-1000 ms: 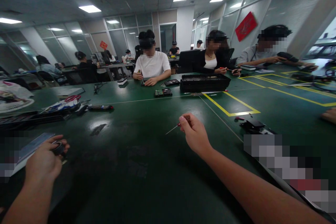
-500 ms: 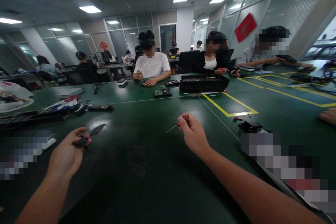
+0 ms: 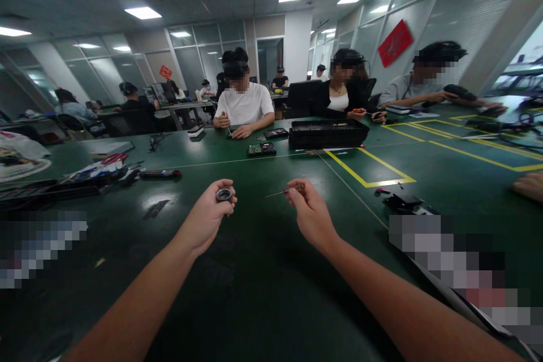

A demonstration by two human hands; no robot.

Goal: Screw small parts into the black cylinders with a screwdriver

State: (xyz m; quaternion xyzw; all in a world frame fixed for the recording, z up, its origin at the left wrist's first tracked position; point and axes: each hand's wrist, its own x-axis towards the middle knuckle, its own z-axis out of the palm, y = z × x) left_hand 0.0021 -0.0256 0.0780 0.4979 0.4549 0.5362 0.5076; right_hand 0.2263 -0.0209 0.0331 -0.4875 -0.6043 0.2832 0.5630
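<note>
My left hand (image 3: 207,212) is closed around a small round dark part (image 3: 224,195). The part's open, ringed end faces up and shows a greyish rim; I cannot make out its exact kind. Across a short gap, my right hand (image 3: 313,212) grips a thin screwdriver (image 3: 278,194) with a red collar. Its handle is mostly hidden in the fingers. The shaft points left, toward the round part, and the two do not touch. Both hands are held over the dark green table (image 3: 254,288).
A green circuit board on a drive (image 3: 262,150) and a long black tray (image 3: 328,134) lie farther back. Tools, including red-handled scissors (image 3: 114,159), are piled at left. Black parts (image 3: 405,202) lie at right. Several people sit across the table. Yellow tape (image 3: 390,184) marks its surface.
My left hand has swung right and forward with the round part, whose open end has turned up into view. My right hand stays nearly still; the screwdriver shaft now lies closer to level.
</note>
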